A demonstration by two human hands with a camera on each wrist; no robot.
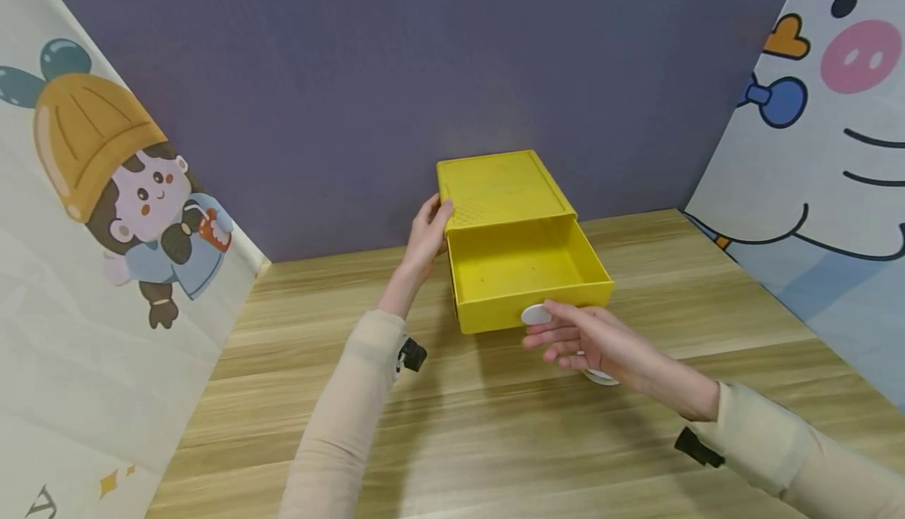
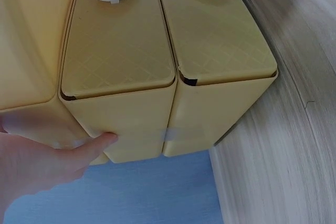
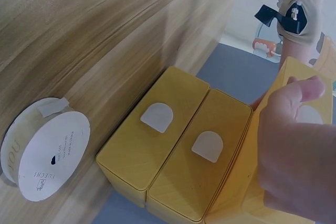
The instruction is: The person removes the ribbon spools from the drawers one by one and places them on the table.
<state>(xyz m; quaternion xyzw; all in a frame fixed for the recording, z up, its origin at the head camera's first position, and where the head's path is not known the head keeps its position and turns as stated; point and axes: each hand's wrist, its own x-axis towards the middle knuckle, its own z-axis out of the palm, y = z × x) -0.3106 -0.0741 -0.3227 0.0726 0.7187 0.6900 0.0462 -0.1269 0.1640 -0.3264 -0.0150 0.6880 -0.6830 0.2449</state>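
Observation:
A yellow drawer cabinet (image 1: pixel 502 185) stands against the back wall, its top drawer (image 1: pixel 523 264) pulled out, with nothing in the visible inside. My left hand (image 1: pixel 427 228) steadies the cabinet's left side, and one straight finger (image 2: pixel 97 144) lies along the casing in the left wrist view. At the drawer front, my right hand (image 1: pixel 590 338) pinches the white handle (image 1: pixel 536 315), thumb at its upper edge and fingers beneath. Two lower drawers (image 3: pixel 157 129) are closed, each with a white tab.
A white spool (image 3: pixel 55 153) of pale ribbon or tape stands on the wooden tabletop (image 1: pixel 283 409), mostly behind my right hand in the head view. A dark wall (image 1: pixel 318 111) rises behind the cabinet. Cartoon-printed panels (image 1: pixel 56 283) flank both sides.

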